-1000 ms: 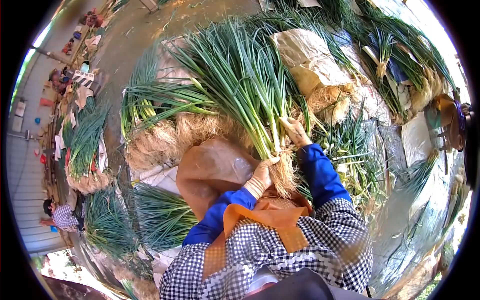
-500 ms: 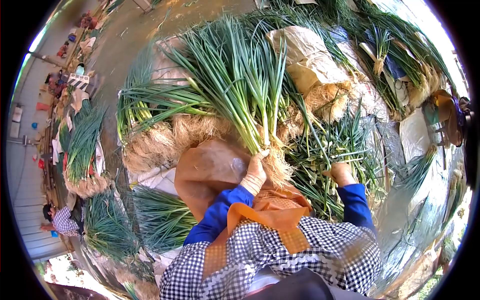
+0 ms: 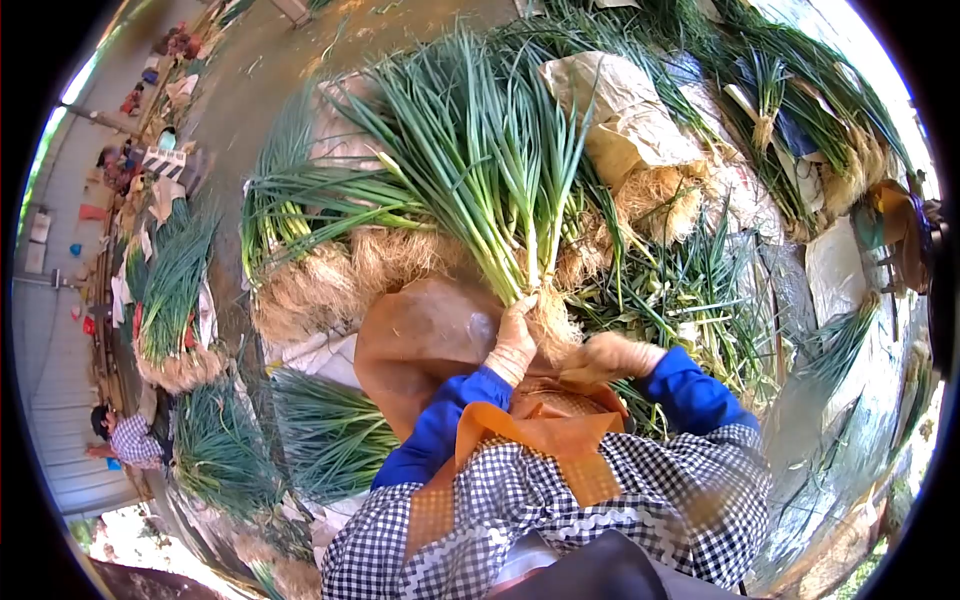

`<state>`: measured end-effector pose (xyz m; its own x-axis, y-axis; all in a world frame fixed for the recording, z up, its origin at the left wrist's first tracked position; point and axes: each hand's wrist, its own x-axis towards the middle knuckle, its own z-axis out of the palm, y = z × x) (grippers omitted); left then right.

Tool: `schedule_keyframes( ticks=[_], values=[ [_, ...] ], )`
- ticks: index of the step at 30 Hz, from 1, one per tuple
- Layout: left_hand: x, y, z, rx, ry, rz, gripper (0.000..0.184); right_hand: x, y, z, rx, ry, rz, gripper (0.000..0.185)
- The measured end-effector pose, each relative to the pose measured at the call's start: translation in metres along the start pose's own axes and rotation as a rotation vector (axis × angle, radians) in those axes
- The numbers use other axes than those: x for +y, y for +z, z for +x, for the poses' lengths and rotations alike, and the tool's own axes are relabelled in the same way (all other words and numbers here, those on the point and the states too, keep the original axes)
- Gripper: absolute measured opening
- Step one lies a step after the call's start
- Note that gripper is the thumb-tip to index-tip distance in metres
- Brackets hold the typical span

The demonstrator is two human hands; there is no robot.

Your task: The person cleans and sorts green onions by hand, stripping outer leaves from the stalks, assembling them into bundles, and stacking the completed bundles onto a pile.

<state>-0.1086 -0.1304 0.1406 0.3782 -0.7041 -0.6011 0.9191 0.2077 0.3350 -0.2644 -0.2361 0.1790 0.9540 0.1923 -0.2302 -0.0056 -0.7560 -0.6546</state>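
Swung in since half a second ago, the right hand (image 3: 612, 357) has left the loose green leaves (image 3: 690, 300) for a spot just beside the roots (image 3: 552, 328) of the bunch of green onions (image 3: 490, 190); the left hand (image 3: 512, 342) has stayed put. Left fingers pinch the bunch at its base, near the person's lap, its leaves fanning away forward. Right fingers are blurred: whether spread or pressed together, I cannot tell. Beyond the brown-covered knee (image 3: 420, 340) lie rooted bundles (image 3: 300, 290), with a paper-wrapped bundle (image 3: 625, 125) farther right.
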Motion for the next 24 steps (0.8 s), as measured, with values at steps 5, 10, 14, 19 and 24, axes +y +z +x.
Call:
schedule_keyframes(
  ticks=[5, 10, 14, 19, 24],
  values=[
    [0.002, -0.006, -0.003, -0.085, -0.125, 0.005, 0.034, 0.059, -0.046, 0.014, 0.598, 0.438, 1.147, 0.049],
    [0.006, -0.013, -0.004, -0.049, -0.149, 0.041, 0.030, 0.064, -0.046, 0.088, 0.671, 0.310, 1.172, 0.029],
    [0.015, 0.019, -0.037, -0.039, -0.233, 0.009, 0.019, 0.022, -0.055, 0.097, 0.860, 0.724, 0.107, 0.038],
    [0.007, 0.007, -0.033, -0.024, -0.224, 0.028, 0.022, 0.045, -0.043, 0.102, 0.761, 0.196, 0.901, 0.040],
    [0.013, -0.003, -0.029, -0.107, -0.190, -0.044, 0.031, 0.052, -0.038, 0.104, 0.553, 0.166, 1.704, 0.027]
  ],
)
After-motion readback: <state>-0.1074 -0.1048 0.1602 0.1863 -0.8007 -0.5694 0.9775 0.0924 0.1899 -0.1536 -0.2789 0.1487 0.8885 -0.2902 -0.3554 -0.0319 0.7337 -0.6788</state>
